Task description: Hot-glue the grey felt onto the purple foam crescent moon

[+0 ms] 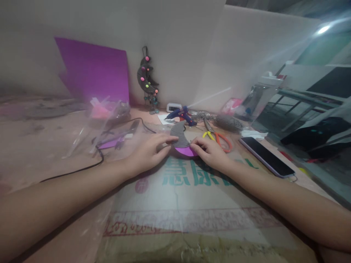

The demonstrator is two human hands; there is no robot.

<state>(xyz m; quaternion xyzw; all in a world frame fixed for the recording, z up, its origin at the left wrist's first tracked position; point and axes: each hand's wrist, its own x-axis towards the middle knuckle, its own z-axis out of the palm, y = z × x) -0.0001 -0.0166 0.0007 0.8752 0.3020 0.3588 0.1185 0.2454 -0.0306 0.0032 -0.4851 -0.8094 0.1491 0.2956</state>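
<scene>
A grey crescent-shaped piece [180,134] lies on a flattened cardboard sheet [192,204], with a purple piece [186,151] under its lower end. My left hand [149,150] rests flat beside it, fingers stretched out and fingertips pressing on the grey piece's left edge. My right hand [210,150] has its fingers curled and pressed onto the purple piece's right side. Both forearms reach in from the bottom corners.
Behind the hands lie a blue glue gun [181,115], orange-and-yellow scissors [218,138] and a phone [267,156] at the right. A finished crescent ornament [147,78] and a purple sheet [95,69] lean on the wall. Plastic bags [105,117] and a black cable [95,153] lie at the left.
</scene>
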